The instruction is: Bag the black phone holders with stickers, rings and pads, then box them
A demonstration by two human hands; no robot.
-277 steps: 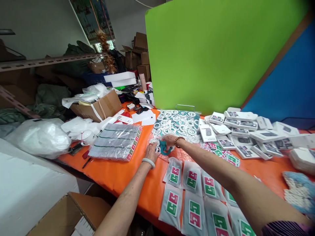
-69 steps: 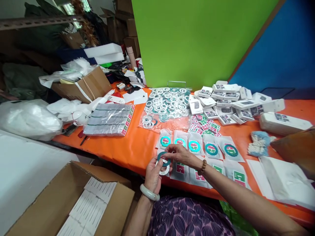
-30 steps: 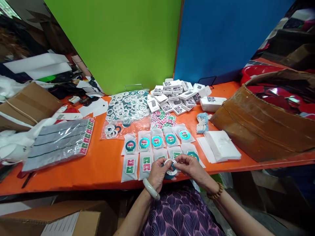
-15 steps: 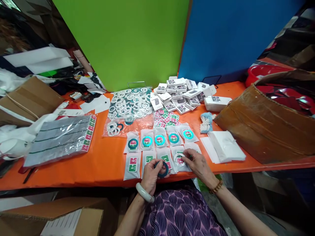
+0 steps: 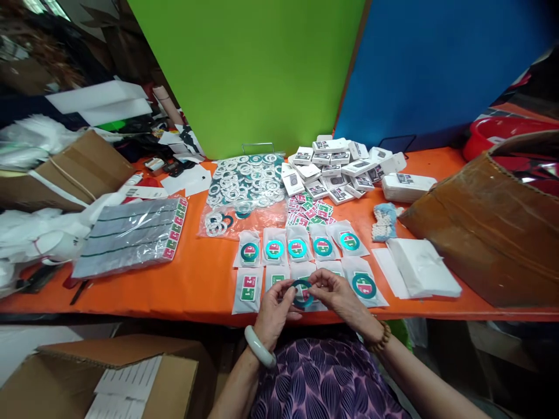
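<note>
My left hand (image 5: 273, 307) and my right hand (image 5: 338, 294) meet at the near edge of the orange table (image 5: 192, 279), both pinching a teal ring (image 5: 302, 292) between their fingertips. Under and around them lie two rows of small clear packets (image 5: 248, 291) with pink and green labels. Teal rings rest on the back-row packets (image 5: 297, 247) and on one front packet (image 5: 364, 285) to the right of my right hand. A clear bag of white and teal rings (image 5: 244, 183) lies further back.
Small white boxes (image 5: 336, 169) are heaped at the back, with loose label cards (image 5: 308, 210) in front. A grey wrapped bundle (image 5: 131, 235) lies left, white pads (image 5: 421, 267) and a brown basket (image 5: 484, 227) right. An open cardboard box (image 5: 109, 378) stands below left.
My right hand left a ring on the right front packet and came back to the teal ring in my left hand. The view shifted so the table contents sit further right.
</note>
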